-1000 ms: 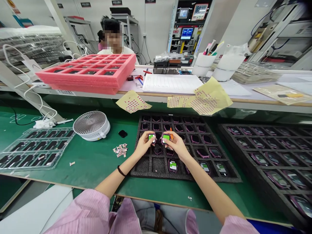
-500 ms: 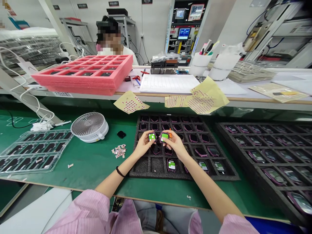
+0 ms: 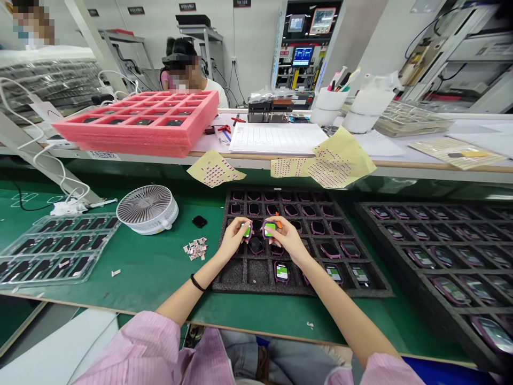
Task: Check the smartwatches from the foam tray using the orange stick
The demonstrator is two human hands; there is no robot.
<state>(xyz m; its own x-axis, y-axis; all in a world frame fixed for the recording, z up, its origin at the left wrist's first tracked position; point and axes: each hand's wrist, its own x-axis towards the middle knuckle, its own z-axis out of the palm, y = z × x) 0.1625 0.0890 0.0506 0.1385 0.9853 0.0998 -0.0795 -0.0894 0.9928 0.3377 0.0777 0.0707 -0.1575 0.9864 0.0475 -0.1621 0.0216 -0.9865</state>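
Observation:
My left hand (image 3: 235, 235) grips a smartwatch body (image 3: 246, 230) with a lit green screen, its thumb lying across the display. In my right hand (image 3: 286, 238) is a second smartwatch body (image 3: 270, 230), purple-edged and also showing green. The two are held side by side, slightly apart, above a black foam tray (image 3: 240, 275) whose compartments hold several more watch bodies. One watch with a lit screen (image 3: 281, 271) lies in the tray's front row, just below my hands. A small orange piece (image 3: 279, 220) shows behind my right fingers; what it is, I cannot tell.
Another foam tray of watches (image 3: 417, 278) stands at the right. Left of my hands are a white fan (image 3: 147, 209), a heap of small pale pieces (image 3: 195, 249), a dark watch part (image 3: 199, 221) and a clear plastic tray (image 3: 86, 275). A shelf (image 3: 256, 156) crosses behind, carrying a pink foam tray (image 3: 132, 136).
My left thumb has moved across its watch's screen, and that watch has turned and shifted slightly left. The right hand's watch is nearly where it was. A person at the back has lowered their head.

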